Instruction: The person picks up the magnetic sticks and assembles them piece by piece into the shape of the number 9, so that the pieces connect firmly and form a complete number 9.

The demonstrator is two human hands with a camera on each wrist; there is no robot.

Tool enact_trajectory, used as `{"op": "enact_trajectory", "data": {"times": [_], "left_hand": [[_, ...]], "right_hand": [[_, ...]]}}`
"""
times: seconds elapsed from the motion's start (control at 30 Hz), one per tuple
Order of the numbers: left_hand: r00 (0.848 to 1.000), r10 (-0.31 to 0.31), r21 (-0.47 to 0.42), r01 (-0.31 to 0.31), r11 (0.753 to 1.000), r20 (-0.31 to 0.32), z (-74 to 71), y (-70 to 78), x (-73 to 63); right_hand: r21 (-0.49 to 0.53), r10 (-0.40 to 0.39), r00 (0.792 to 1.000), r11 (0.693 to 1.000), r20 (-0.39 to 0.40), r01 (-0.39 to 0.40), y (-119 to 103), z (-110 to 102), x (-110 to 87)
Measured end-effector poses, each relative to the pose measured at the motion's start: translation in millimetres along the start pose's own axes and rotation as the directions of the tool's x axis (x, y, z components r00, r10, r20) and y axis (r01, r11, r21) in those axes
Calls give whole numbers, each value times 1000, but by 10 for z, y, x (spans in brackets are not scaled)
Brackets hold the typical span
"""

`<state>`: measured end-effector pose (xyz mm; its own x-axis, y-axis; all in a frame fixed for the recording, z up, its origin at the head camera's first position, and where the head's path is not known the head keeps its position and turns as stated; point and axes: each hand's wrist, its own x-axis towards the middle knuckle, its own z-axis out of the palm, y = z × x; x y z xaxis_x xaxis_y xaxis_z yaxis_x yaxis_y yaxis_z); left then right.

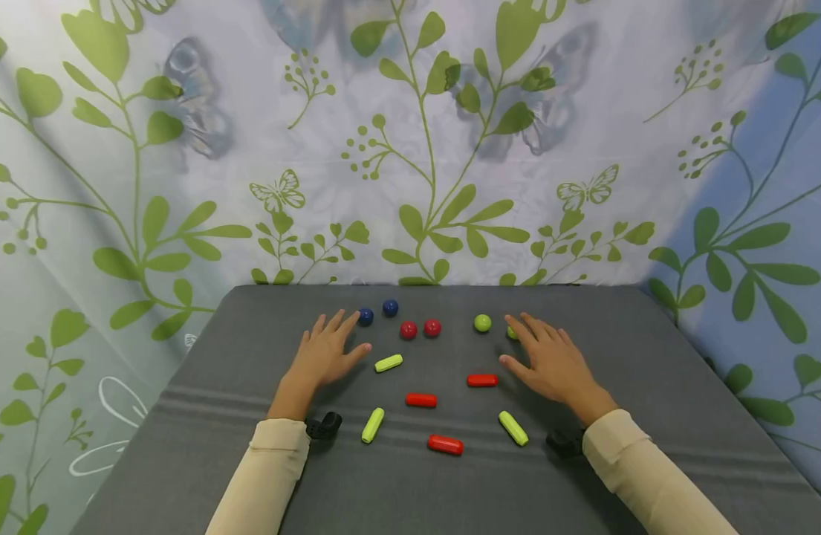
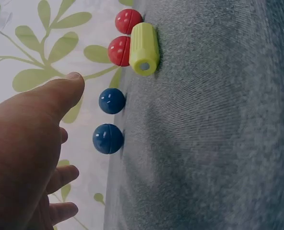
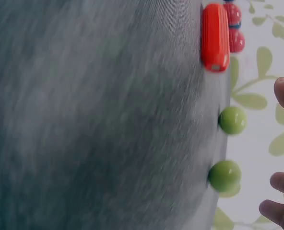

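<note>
My left hand hovers over the table's left part with its fingers spread, holding nothing. Just past its fingertips lie two blue balls, and a yellow-green ribbed stick is right of its thumb. Over on the right, my right hand is also spread and holds nothing. Its fingers partly cover one green ball in the head view; another green ball sits beside that one. A red ribbed stick lies left of the right thumb. Between the hands, two red balls rest near the back.
Nearer the front of the grey table lie two more red sticks and two more yellow-green sticks. A leaf-patterned curtain hangs behind the table's back edge. Black straps are at both wrists.
</note>
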<state>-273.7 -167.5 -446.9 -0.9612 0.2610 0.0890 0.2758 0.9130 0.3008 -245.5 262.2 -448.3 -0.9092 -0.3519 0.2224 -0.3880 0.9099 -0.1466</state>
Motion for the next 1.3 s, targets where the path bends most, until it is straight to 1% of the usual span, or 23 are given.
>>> {"op": "enact_trajectory", "data": {"times": [0.1, 0.23, 0.43, 0.53, 0.63, 0.7, 0.8, 0.87, 0.97, 1.03, 1.1, 1.3], "left_hand": [[1000, 1, 2, -1, 1000, 9, 22, 2, 21], [999, -3, 1, 3, 1000, 33, 38, 1, 34], [999, 5, 4, -5, 1000, 34, 32, 12, 54], [998, 46, 5, -47, 999, 34, 45, 30, 60], [992, 122, -18, -121, 993, 43, 67, 74, 68], [984, 171, -48, -168, 985, 58, 82, 118, 72], [971, 221, -95, -212, 973, 89, 103, 188, 86], [962, 250, -94, -241, 966, 105, 119, 232, 103], [950, 287, -65, -281, 958, 123, 136, 281, 138], [944, 303, -41, -300, 953, 130, 141, 308, 160], [942, 307, -23, -307, 951, 135, 144, 331, 178], [946, 285, 28, -293, 956, 155, 151, 378, 193]], "right_hand": [[-11, -21, 1000, 1000, 2, 21, -63, -9, 30], [-25, -21, 1000, 999, 18, 22, -102, -13, 40], [-28, -25, 1000, 999, 15, 26, -118, -8, 40], [-26, -34, 999, 999, 13, 34, -133, -10, 41], [-25, -38, 999, 999, 15, 38, -146, -13, 42], [-27, -38, 999, 999, 18, 38, -154, -13, 42], [-24, -41, 999, 999, 15, 41, -167, -9, 44], [-20, -46, 999, 999, 7, 46, -173, -7, 41], [-6, -65, 998, 998, -13, 64, -185, -3, 38], [-1, -78, 996, 997, -31, 78, -194, -4, 37], [5, -94, 994, 995, -54, 95, -208, -13, 36], [-1, -133, 988, 991, -83, 133, -256, -32, 38]]}}
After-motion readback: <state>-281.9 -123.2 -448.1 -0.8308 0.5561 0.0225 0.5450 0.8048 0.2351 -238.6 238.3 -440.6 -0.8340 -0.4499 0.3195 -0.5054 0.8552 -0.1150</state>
